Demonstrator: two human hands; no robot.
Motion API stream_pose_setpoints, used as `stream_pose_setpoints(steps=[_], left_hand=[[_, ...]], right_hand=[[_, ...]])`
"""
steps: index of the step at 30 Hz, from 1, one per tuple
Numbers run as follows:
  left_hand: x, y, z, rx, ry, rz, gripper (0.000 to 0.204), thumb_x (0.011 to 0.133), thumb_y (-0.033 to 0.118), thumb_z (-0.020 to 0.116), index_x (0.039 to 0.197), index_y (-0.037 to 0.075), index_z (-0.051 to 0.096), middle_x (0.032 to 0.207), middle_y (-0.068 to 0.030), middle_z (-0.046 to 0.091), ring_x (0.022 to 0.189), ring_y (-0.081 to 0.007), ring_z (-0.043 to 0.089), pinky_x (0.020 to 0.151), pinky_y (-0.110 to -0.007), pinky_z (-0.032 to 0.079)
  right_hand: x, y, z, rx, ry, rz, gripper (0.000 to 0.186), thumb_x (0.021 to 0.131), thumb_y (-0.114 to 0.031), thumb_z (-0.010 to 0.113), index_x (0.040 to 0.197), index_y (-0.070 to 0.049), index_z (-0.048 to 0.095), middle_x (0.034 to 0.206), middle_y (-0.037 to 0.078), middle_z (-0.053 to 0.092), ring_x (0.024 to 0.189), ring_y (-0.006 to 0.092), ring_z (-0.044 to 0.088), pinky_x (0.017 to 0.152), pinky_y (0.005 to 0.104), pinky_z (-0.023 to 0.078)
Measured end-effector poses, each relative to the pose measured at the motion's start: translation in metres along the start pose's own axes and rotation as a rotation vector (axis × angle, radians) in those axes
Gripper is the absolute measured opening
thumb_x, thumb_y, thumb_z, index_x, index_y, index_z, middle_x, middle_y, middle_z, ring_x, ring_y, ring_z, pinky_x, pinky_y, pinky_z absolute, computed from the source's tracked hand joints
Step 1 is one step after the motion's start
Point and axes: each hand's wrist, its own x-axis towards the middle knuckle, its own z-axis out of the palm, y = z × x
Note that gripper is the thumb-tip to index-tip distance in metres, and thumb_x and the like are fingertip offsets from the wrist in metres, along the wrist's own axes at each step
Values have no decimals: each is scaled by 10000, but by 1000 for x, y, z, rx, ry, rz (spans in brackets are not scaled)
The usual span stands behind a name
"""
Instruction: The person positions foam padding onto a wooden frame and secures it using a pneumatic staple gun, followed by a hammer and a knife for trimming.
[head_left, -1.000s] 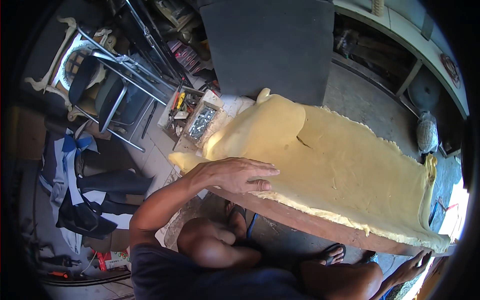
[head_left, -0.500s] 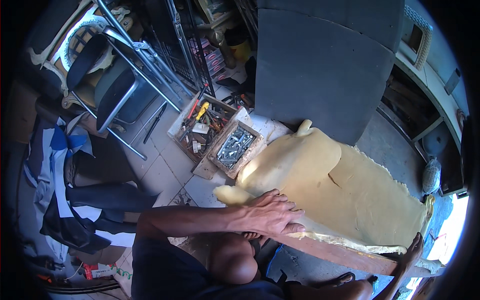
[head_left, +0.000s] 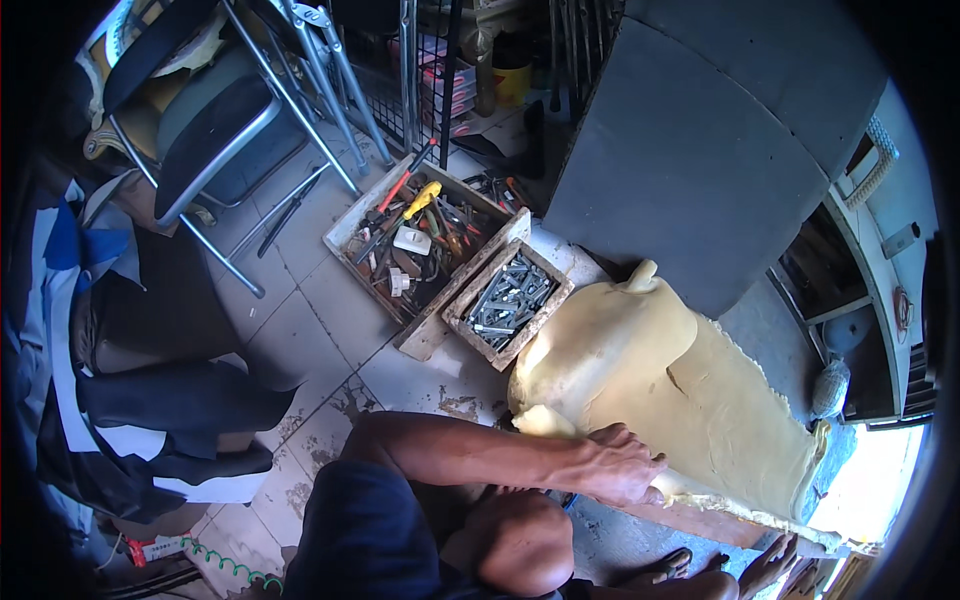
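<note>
A yellowish foam pad (head_left: 640, 370), thick and moulded at its left end, lies over a reddish-brown board (head_left: 690, 525) in front of me. My left hand (head_left: 622, 466) is at the pad's near edge, its fingers curled down and closed on the foam. Low at the right, my right hand (head_left: 768, 568) is just below the board's near edge, fingers stretched out and holding nothing that shows. The ragged near edge of the foam runs between the two hands.
Left of the foam stand a wooden box of tools (head_left: 425, 235) and a smaller box of metal pieces (head_left: 510, 305). Folding chairs (head_left: 215, 150) are at the upper left, dark cloth (head_left: 170, 400) below them. A large dark grey panel (head_left: 720, 150) rises behind the foam.
The view has shifted. My left hand's fingers have curled more at the foam's edge. My right hand has come off the pad's right end and moved lower, toward me.
</note>
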Motion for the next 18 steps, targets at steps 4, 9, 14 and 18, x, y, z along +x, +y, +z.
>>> stream_pose_setpoints(steps=[4, 9, 14, 18], left_hand=[[-4, 2, -1, 22, 102, 8, 631, 939, 448, 615, 1360, -16, 542, 1136, -263, 657, 1078, -387, 661, 936, -483, 509], [-40, -13, -12, 212, 191, 18, 604, 902, 381, 677, 1360, 4, 565, 1157, -221, 697, 1156, -316, 665, 972, -451, 511], [-92, -139, -97, -427, 864, -74, 352, 1009, 286, 638, 1277, 62, 678, 1150, -167, 740, 1020, -269, 734, 931, -336, 558], [-179, -395, -143, 77, 1465, -837, 322, 962, 266, 586, 1210, 83, 678, 1087, -206, 729, 1026, -388, 698, 898, -454, 543]], right_hand=[[-16, -23, -16, -142, -218, 377, 427, 975, -205, 684, 1358, -28, 613, 1289, 246, 620, 1166, 379, 611, 988, 441, 511], [-31, 2, -41, -18, -294, 389, 479, 965, -258, 715, 1375, -42, 594, 1367, 244, 578, 1162, 344, 625, 1023, 462, 486], [-17, 1, -68, -67, -269, 380, 465, 974, -238, 693, 1381, -45, 582, 1380, 235, 570, 1134, 338, 636, 982, 459, 497], [-6, 1, -64, -32, -278, 283, 453, 976, -221, 676, 1381, -45, 575, 1370, 226, 577, 1110, 332, 643, 937, 447, 512]])
